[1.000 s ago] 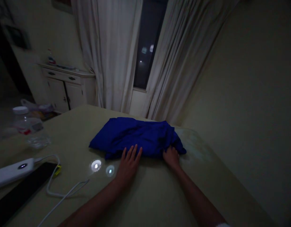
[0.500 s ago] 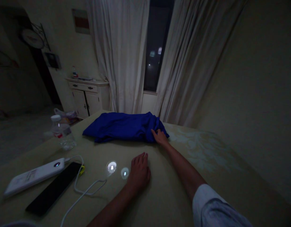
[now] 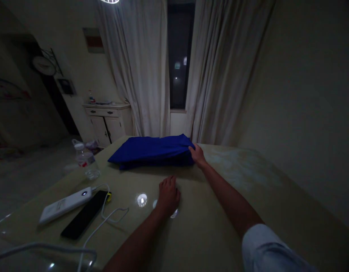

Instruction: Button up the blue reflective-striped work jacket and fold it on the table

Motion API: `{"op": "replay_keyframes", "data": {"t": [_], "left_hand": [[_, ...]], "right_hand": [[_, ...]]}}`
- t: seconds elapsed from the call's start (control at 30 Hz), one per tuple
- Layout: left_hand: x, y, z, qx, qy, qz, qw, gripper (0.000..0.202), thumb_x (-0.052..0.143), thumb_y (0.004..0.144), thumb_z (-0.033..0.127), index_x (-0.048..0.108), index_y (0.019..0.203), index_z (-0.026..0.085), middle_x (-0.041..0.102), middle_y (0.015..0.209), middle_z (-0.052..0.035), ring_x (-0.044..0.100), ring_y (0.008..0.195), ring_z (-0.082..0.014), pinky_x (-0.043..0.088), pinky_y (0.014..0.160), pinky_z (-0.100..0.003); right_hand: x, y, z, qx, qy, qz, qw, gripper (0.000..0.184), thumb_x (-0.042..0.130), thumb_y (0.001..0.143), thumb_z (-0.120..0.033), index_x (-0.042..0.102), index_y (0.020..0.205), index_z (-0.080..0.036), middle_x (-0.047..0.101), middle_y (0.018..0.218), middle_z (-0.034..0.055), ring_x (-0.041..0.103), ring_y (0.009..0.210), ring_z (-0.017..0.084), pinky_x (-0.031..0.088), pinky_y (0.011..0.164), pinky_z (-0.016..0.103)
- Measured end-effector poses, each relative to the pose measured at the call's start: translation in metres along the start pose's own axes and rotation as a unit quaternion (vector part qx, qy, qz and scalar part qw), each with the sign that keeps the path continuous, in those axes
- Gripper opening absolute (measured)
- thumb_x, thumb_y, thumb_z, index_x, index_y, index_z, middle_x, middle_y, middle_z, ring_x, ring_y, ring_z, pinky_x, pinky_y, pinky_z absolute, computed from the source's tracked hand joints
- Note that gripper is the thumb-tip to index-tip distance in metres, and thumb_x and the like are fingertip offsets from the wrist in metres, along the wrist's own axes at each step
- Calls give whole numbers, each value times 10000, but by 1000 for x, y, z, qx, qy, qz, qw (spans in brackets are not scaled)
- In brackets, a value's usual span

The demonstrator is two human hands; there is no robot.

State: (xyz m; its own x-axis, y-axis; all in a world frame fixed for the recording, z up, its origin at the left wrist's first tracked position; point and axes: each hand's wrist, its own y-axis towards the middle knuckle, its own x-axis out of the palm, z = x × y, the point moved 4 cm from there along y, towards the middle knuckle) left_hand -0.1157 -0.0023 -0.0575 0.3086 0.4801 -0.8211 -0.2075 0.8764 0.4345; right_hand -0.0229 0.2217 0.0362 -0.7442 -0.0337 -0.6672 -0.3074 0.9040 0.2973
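Item: blue cloth garment point(image 3: 152, 151), folded into a long flat bundle — lying at the far side of a pale yellow covered surface point(image 3: 233, 189). Edges straighter and bundle flatter than in the earlier frames.

Right hand point(image 3: 197, 155): fingers on the bundle's right end, partly open; whether they pinch the cloth or only rest there, cannot tell. Left hand point(image 3: 169, 196): loosely curled, holding nothing, resting on the surface just short of the bundle, about where it lay half a second earlier.

Step in hand, as judged: neatening the fold at the right end. Any lift there calls for fingers under the edge.

Nearby, left: white power bank point(image 3: 65, 205) with white cable point(image 3: 115, 215), black smartphone point(image 3: 84, 214), plastic water bottle point(image 3: 86, 160). Beyond: white cabinet point(image 3: 106, 124), pale curtains point(image 3: 140, 68).
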Motion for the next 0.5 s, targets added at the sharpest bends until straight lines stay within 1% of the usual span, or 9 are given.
{"op": "replay_keyframes", "data": {"t": [0.07,0.13,0.2,0.27,0.33,0.37,0.4,0.43,0.5], "left_hand": [[-6,-5,3,31,-29,55,998,594,473,887,102,479,1480,150,534,1504,-177,483,1407,-286,397,1155,-511],[-15,-14,6,63,-59,120,989,562,444,910,91,478,1465,177,526,1497,-162,476,1412,-257,412,1155,-479],[-31,-25,6,87,-75,187,976,468,449,946,138,516,1406,190,559,1436,-158,507,1368,-250,427,1141,-459],[-52,-33,1,91,-82,246,962,358,464,975,215,563,1318,195,601,1354,-159,542,1315,-261,426,1134,-462],[-70,-32,-11,50,-85,272,957,306,448,994,295,586,1245,186,634,1280,-163,576,1260,-278,428,1120,-473],[-76,-28,-18,10,-83,265,961,319,430,1001,339,590,1224,176,645,1256,-170,588,1241,-292,430,1111,-483],[-77,-20,-24,-35,-78,238,968,360,417,1003,393,593,1215,161,654,1244,-181,597,1228,-312,431,1103,-496],[-72,-12,-28,-76,-70,189,977,427,422,994,466,596,1215,144,660,1247,-198,601,1227,-339,426,1102,-514],[-49,6,-23,-122,-60,52,989,606,490,929,622,597,1240,113,666,1274,-236,598,1252,-392,409,1113,-535]], "right_hand": [[-34,-12,11,-13,119,-16,993,439,491,983,-517,636,1248,-199,740,1105,74,674,1035,248,569,876,366],[-80,-30,38,-2,255,-8,967,511,599,889,-589,648,1198,-186,743,1055,68,689,965,253,592,794,369],[-139,-59,82,32,315,46,948,550,695,801,-589,671,1161,-174,747,1091,92,700,988,280,598,788,376],[-204,-98,138,73,305,105,944,497,727,785,-540,714,1127,-179,746,1172,125,698,1084,312,593,845,379],[-258,-146,197,175,291,102,935,434,673,835,-558,766,1048,-192,768,1129,162,718,1086,347,600,852,416],[-278,-170,222,222,271,76,934,416,662,854,-563,782,1035,-207,775,1122,173,727,1081,354,603,860,439],[-293,-192,243,258,240,45,935,394,667,863,-559,795,1017,-219,781,1118,177,736,1069,353,604,876,456],[-302,-212,258,292,210,12,933,395,676,866,-568,804,1000,-220,785,1110,184,746,1049,354,605,888,473],[-305,-240,274,331,164,-29,929,430,694,863,-596,809,983,-199,790,1097,195,763,1007,348,608,906,483]]}}
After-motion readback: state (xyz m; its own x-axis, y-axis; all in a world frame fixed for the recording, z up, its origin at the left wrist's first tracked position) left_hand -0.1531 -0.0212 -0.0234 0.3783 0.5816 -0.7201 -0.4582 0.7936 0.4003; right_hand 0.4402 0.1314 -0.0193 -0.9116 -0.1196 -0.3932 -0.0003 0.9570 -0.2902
